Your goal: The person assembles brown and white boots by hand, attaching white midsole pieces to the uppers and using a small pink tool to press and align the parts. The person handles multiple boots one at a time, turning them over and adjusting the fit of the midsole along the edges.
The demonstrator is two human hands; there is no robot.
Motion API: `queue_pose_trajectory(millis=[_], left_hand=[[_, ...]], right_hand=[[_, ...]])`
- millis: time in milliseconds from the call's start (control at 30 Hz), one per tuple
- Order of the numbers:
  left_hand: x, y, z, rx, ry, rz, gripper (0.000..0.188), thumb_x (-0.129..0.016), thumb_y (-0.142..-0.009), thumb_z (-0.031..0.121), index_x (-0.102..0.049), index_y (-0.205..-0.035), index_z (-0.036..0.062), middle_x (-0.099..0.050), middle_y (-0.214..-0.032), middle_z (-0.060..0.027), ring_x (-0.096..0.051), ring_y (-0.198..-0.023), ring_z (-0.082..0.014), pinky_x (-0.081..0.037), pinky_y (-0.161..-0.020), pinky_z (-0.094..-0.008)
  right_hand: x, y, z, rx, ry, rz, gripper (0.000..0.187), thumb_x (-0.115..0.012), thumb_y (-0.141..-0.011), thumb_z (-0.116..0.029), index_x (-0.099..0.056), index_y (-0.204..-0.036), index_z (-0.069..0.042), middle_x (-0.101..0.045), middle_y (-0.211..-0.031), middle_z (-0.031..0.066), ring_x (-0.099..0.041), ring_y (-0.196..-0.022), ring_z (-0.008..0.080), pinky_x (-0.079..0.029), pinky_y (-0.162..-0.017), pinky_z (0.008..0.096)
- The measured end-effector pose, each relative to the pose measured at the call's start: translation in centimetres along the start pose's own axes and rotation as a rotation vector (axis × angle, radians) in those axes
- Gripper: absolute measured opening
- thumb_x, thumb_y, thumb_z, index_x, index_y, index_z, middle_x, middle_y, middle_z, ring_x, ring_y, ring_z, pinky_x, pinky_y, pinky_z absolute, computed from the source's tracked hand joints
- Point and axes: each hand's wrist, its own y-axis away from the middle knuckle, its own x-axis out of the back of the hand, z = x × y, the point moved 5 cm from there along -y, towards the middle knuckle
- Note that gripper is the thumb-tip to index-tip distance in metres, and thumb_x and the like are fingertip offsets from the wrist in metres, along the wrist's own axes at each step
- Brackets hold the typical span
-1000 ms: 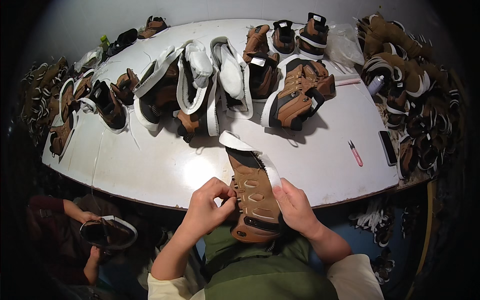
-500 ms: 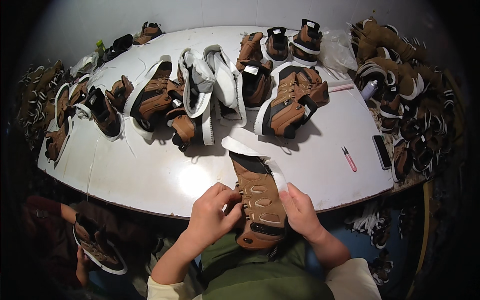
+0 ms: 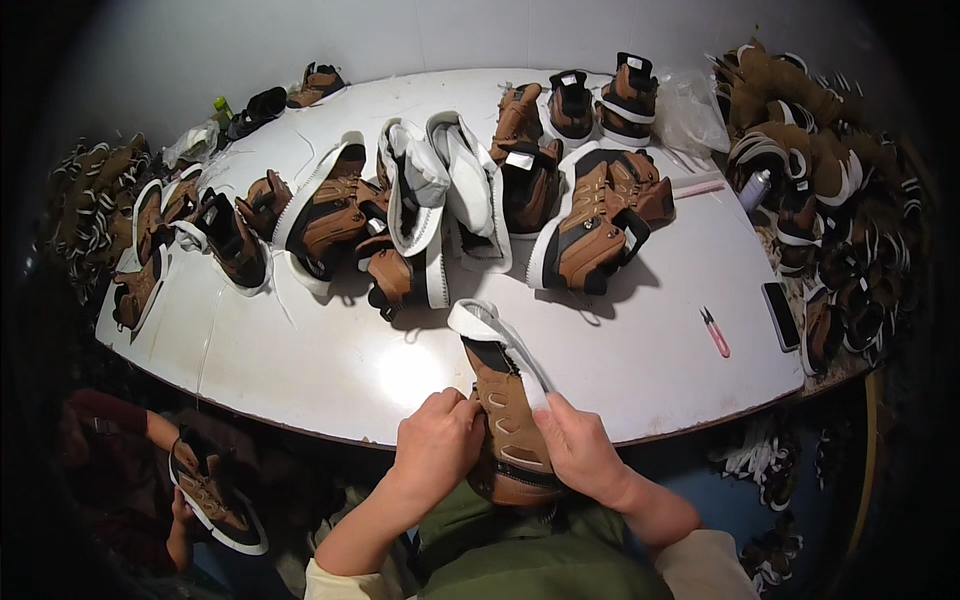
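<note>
A brown and black shoe upper (image 3: pixel 508 415) stands toe-up over my lap, at the front edge of the table. Its white sole (image 3: pixel 480 318) hangs partly loose, curling over the toe and running down the right side. My left hand (image 3: pixel 437 437) is closed at the upper's left edge, fingers curled in. Whether a needle or thread is between those fingers is too small to make out. On the right side, my right hand (image 3: pixel 580 445) grips the shoe, thumb laid along the white sole edge.
Several brown shoes, such as one pair (image 3: pixel 600 215), cover the white table (image 3: pixel 650 350). Pink-handled thread snips (image 3: pixel 715 333) and a black phone (image 3: pixel 781 316) lie at right. Shoe heaps (image 3: pixel 860 230) flank both sides. Lower left, another person's hand (image 3: pixel 181 507) holds a shoe (image 3: pixel 215 500).
My left hand has closed in tighter against the shoe's edge. The shoe has turned slightly, showing less of its width. The whole scene sits a little lower and further right.
</note>
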Motion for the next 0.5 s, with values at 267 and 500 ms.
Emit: queue_pose_trajectory(millis=[267,500], left_hand=[[-0.5,-0.4,-0.7,-0.097,0.088,0.107,0.010,-0.067,-0.066,0.005,-0.061,-0.074,0.0060,-0.054,-0.069,-0.0067,-0.056,-0.066,-0.0248,-0.048,-0.054,-0.0358],[-1.3,-0.1,-2.8,-0.061,0.417,0.178,0.007,-0.066,-0.068,0.002,-0.060,-0.072,0.0024,-0.059,-0.071,-0.0085,-0.058,-0.067,-0.0255,-0.048,-0.059,-0.0343]], right_hand=[[0.1,-0.1,0.3,-0.032,0.047,-0.035,0.016,-0.051,-0.095,-0.014,-0.047,-0.093,0.001,-0.053,-0.066,0.0230,-0.056,-0.062,0.0398,-0.042,-0.053,0.0425],[3.8,1.1,3.1,-0.021,-0.371,-0.091,0.042,-0.053,-0.095,-0.020,-0.046,-0.134,-0.006,-0.065,-0.098,0.0109,-0.061,-0.083,0.0144,-0.048,-0.067,0.0269]])
